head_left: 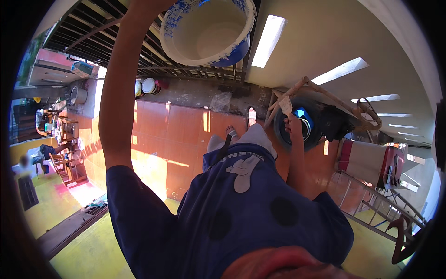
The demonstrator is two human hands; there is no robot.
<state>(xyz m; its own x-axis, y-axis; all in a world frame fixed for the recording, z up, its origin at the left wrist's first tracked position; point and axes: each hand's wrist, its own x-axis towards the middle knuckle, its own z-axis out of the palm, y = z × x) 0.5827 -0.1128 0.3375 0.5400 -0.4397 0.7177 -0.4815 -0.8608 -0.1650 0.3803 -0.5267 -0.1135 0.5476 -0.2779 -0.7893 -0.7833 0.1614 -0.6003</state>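
Here's the right hand (291,124), fingers closed on the pale tool (285,105), a flat piece showing against the dark tub (281,132), its long axis running up out of the grip with a slight lean left and its free end pointing away from the body, toward the wooden frame (297,84)! Up top, the left hand (157,3) is close by the blue-flecked bucket (234,55), whose mouth opens upward beside the dark railing (95,27), but the view cuts its fingers off, so I cannot tell whether they're grasping or released.
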